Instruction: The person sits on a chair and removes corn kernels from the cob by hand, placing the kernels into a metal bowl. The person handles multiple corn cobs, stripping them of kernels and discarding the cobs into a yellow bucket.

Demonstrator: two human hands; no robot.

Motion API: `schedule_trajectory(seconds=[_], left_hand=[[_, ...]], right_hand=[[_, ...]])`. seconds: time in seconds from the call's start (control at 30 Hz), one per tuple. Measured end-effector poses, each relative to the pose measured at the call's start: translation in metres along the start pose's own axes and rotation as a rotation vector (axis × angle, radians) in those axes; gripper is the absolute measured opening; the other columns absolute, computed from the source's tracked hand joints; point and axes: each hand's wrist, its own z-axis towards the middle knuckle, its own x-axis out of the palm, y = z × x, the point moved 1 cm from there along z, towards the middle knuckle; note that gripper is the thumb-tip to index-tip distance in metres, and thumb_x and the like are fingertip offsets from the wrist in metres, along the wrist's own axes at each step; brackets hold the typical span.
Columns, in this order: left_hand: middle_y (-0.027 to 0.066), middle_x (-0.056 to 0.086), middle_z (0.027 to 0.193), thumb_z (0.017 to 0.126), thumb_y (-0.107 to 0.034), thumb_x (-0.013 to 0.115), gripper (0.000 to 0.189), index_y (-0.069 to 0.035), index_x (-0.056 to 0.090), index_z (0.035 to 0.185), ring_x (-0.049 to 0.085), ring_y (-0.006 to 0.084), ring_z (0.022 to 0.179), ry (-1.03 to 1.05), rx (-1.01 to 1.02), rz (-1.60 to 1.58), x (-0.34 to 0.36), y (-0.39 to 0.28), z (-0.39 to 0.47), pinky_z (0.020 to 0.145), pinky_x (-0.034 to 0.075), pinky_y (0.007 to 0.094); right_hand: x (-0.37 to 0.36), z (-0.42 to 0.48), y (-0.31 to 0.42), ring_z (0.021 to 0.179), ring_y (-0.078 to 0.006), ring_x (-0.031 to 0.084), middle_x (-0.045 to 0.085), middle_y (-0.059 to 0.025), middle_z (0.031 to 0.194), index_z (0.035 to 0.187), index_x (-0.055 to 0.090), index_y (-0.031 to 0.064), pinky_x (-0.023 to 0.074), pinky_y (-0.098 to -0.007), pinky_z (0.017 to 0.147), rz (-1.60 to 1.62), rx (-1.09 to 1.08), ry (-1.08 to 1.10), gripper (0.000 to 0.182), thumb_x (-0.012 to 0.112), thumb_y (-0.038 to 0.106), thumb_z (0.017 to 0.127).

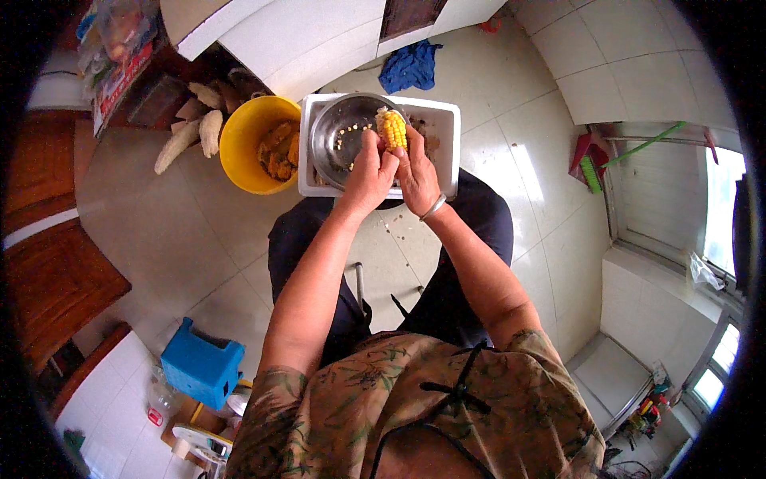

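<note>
A partly stripped corn cob (394, 130) with rows of yellow kernels is held over a steel bowl (323, 141). My right hand (419, 179), with a silver bangle at the wrist, grips the cob from the right. Against the cob's lower left side is my left hand (374, 170), its fingers curled and partly hidden. Loose kernels (354, 127) lie scattered inside the bowl. The bowl sits tilted in a white foam box (446, 114) before my knees. Dark bits and a few pale scraps show in the box's right part.
A yellow bucket (239, 143) holding orange-brown pieces stands left of the box. Several pale cobs (178, 146) lie beyond it. A blue cloth (410, 66) is on the tiled floor ahead. Behind me at left is a blue plastic stool (200, 362); a red dustpan (580, 155) stands right.
</note>
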Motion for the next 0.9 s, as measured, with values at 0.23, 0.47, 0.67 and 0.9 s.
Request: schedule_trajectory(seconds=[0.23, 0.47, 0.67, 0.9], left_hand=[[0.0183, 0.058, 0.085, 0.091, -0.005, 0.045, 0.008, -0.003, 0.038, 0.096, 0.061, 0.0303, 0.078, -0.16, 0.134, 0.011, 0.002, 0.013, 0.003, 0.069, 0.049, 0.0409], [0.0044, 0.052, 0.083, 0.09, -0.01, 0.049, 0.01, -0.005, 0.041, 0.094, 0.052, 0.0127, 0.071, -0.019, -0.13, -0.291, -0.005, 0.008, 0.005, 0.067, 0.048, 0.0305], [0.0054, 0.054, 0.08, 0.087, -0.008, 0.055, 0.013, -0.004, 0.043, 0.092, 0.053, 0.0127, 0.069, -0.078, 0.012, -0.094, -0.004, 0.006, 0.006, 0.064, 0.048, 0.0292], [0.0033, 0.055, 0.077, 0.086, -0.005, 0.055, 0.01, -0.003, 0.047, 0.092, 0.053, 0.0103, 0.069, -0.043, -0.117, -0.18, -0.009, 0.009, 0.01, 0.062, 0.046, 0.0268]], right_hand=[[0.002, 0.0, -0.002, 0.097, -0.0409, 0.062, 0.061, -0.0259, 0.107, 0.135, 0.032, 0.002, 0.0484, -0.0422, 0.084, 0.105, -0.067, -0.018, 0.046, 0.033, 0.034, 0.102], [0.005, 0.004, -0.011, 0.095, -0.0348, 0.064, 0.061, -0.0233, 0.107, 0.136, 0.032, 0.0061, 0.0494, -0.0385, 0.082, 0.235, 0.026, 0.018, 0.043, 0.034, 0.033, 0.102], [0.0, 0.002, 0.001, 0.09, -0.0347, 0.066, 0.063, -0.0221, 0.1, 0.136, 0.03, 0.0058, 0.0508, -0.0394, 0.077, 0.098, 0.049, 0.029, 0.043, 0.035, 0.033, 0.102], [0.0, 0.005, -0.008, 0.11, -0.0122, 0.048, 0.049, -0.0056, 0.12, 0.135, 0.038, 0.006, 0.0392, -0.0263, 0.094, 0.663, 0.219, 0.106, 0.043, 0.036, 0.035, 0.103]])
